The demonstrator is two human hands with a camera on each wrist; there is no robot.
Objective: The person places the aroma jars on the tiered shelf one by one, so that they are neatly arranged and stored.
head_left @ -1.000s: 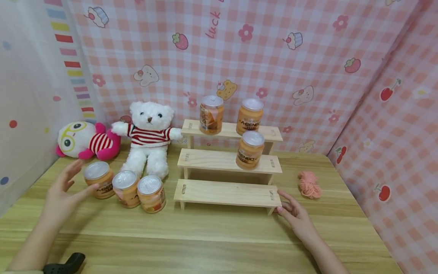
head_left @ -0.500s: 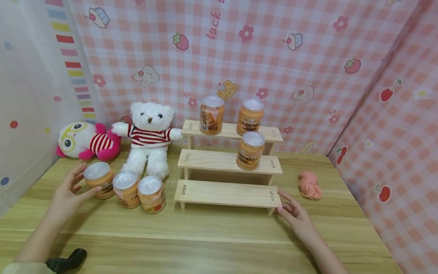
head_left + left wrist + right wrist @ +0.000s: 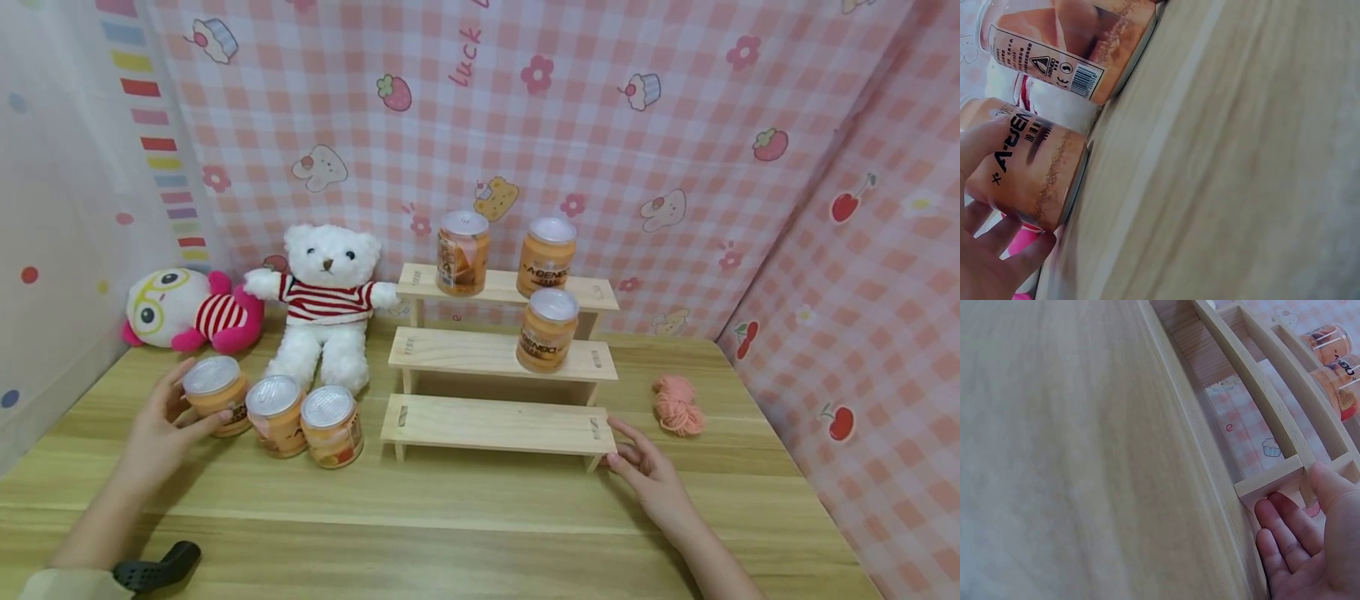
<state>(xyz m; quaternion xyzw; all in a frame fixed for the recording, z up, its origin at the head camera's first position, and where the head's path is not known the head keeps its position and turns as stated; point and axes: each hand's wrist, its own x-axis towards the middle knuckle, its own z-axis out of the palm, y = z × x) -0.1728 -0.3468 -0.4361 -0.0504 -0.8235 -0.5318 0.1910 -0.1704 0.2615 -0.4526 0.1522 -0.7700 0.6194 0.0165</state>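
My left hand (image 3: 159, 435) grips the leftmost of three orange cans with clear lids; this can (image 3: 212, 377) stands upright on the table. In the left wrist view my thumb lies across the label of the can (image 3: 1054, 165), with the fingers round its other side. Close to its right are a second can (image 3: 277, 429) and a third can (image 3: 333, 437). My right hand (image 3: 654, 477) holds the right end of the lowest step of a wooden three-tier stand (image 3: 487, 423). Two cans (image 3: 462, 262) stand on the top step, and one can (image 3: 546, 337) on the middle step's right side.
Behind the table cans sits a white teddy bear (image 3: 328, 292), beside a pink plush toy (image 3: 191, 308) lying on its side. A pink yarn bundle (image 3: 678, 406) lies right of the stand. A black object (image 3: 161, 568) shows by my left wrist. Patterned cloth walls enclose the table.
My left hand has moved right and closed in around the leftmost can, which stays in place. The right hand keeps its hold on the stand.
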